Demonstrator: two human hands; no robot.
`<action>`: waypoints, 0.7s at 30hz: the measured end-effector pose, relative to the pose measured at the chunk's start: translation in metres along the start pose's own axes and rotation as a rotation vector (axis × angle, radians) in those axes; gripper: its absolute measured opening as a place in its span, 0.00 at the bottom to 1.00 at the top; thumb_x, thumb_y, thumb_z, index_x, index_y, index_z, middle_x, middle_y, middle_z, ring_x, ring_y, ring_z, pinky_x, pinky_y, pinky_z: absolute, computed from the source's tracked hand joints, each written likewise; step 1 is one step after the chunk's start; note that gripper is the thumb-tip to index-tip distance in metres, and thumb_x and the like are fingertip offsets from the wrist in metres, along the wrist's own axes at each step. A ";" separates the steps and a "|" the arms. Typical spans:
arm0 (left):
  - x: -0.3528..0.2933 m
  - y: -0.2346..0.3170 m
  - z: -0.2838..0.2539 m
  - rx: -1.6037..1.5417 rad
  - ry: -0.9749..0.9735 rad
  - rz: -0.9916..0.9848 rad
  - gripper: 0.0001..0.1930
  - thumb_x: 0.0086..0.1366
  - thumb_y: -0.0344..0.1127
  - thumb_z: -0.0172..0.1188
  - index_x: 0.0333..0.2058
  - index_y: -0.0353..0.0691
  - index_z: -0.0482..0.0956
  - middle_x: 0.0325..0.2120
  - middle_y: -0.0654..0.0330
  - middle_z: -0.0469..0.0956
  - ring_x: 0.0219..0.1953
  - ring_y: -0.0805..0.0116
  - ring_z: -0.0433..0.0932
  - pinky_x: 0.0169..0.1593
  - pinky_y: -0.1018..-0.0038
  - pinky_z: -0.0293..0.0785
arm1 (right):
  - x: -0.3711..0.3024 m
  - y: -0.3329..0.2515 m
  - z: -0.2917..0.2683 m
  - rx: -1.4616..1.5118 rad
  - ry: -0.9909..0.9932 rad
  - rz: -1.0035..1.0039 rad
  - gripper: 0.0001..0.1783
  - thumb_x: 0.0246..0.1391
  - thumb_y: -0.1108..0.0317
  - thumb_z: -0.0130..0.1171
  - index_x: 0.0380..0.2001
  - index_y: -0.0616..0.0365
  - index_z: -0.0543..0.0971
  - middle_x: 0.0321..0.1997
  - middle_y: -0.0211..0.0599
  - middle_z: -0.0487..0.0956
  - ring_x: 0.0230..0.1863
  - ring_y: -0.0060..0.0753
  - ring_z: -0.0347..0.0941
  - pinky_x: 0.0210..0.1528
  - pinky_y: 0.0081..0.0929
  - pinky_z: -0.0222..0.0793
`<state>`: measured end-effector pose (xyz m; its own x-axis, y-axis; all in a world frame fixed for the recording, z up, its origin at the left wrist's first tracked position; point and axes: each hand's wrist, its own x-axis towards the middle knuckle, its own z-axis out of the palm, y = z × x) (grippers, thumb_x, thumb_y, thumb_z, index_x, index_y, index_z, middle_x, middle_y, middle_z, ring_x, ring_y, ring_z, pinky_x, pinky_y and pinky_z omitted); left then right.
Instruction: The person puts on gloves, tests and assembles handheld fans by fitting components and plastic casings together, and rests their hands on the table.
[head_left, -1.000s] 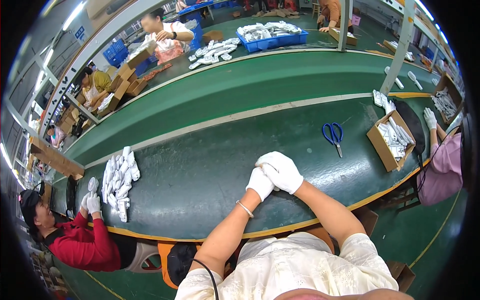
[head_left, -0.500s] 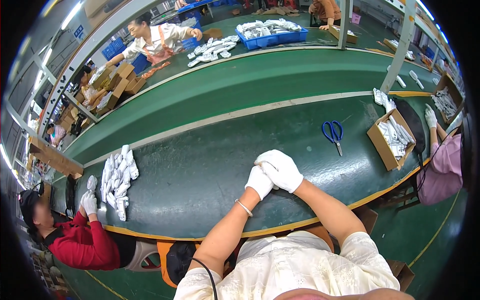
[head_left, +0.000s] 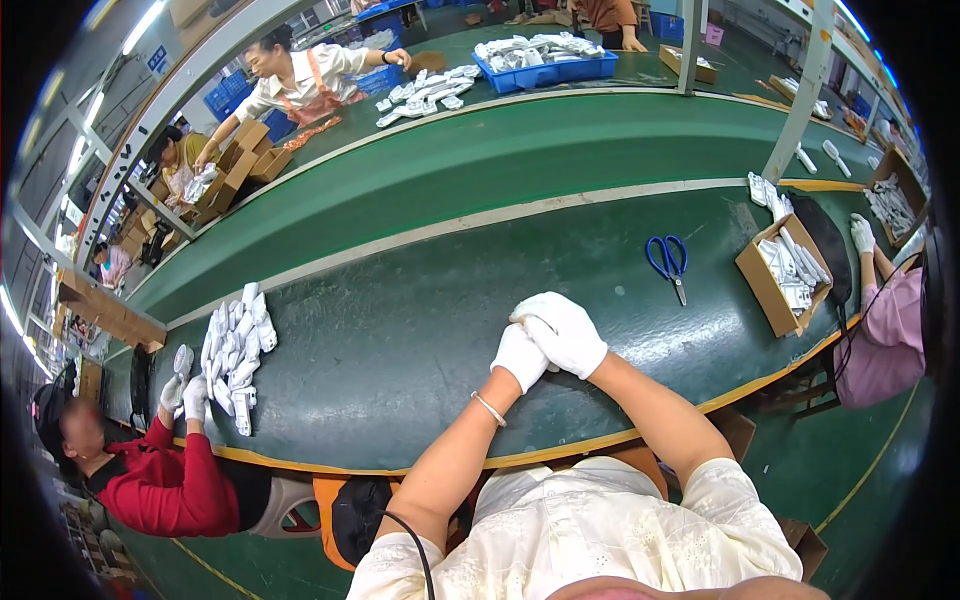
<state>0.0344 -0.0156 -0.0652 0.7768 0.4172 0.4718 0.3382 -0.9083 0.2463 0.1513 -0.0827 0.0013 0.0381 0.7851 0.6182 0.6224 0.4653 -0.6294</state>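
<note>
Both of my hands wear white gloves and rest together on the dark green work table (head_left: 420,350), near its front edge. My right hand (head_left: 568,335) lies over my left, its fingers closed round it. Of my left hand (head_left: 518,360), the back and wrist show, with a pale bangle (head_left: 488,409) on the forearm; its fingers are hidden under the right hand. No object shows in either hand. Blue-handled scissors (head_left: 668,262) lie on the table to the right, apart from my hands.
A pile of white plastic parts (head_left: 236,350) lies at the left, beside a co-worker in red (head_left: 170,480). At the right stands a cardboard box (head_left: 770,295) of similar parts, near a co-worker in pink (head_left: 885,345). Beyond a green belt (head_left: 480,165) sits a blue crate (head_left: 548,75).
My hands stay clasped, almost still. The co-worker at left shifts both gloved hands at the parts. Across the belt, one person reaches toward the boxes, and another at the back has moved left.
</note>
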 end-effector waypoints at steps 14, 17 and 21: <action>-0.001 0.001 0.006 -0.002 -0.014 -0.012 0.12 0.51 0.40 0.65 0.36 0.46 0.83 0.32 0.56 0.83 0.34 0.56 0.83 0.38 0.61 0.78 | -0.002 0.002 -0.004 -0.008 -0.006 0.015 0.10 0.57 0.67 0.53 0.34 0.55 0.83 0.38 0.38 0.83 0.42 0.44 0.78 0.48 0.38 0.73; -0.005 -0.002 0.010 -0.028 0.006 -0.031 0.13 0.50 0.41 0.66 0.35 0.46 0.83 0.32 0.56 0.83 0.34 0.56 0.83 0.38 0.61 0.78 | -0.003 0.002 -0.001 0.020 0.005 0.011 0.10 0.57 0.68 0.54 0.34 0.55 0.83 0.38 0.38 0.83 0.42 0.44 0.78 0.48 0.38 0.73; -0.004 -0.003 0.009 -0.026 -0.013 -0.016 0.13 0.49 0.40 0.66 0.35 0.46 0.83 0.32 0.56 0.83 0.33 0.56 0.83 0.38 0.61 0.78 | -0.003 0.003 -0.001 0.003 -0.006 0.022 0.09 0.56 0.68 0.54 0.34 0.56 0.83 0.38 0.38 0.83 0.42 0.44 0.78 0.48 0.38 0.73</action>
<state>0.0354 -0.0150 -0.0757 0.7784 0.4312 0.4563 0.3369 -0.9002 0.2760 0.1538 -0.0843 -0.0014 0.0472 0.7979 0.6010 0.6189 0.4489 -0.6446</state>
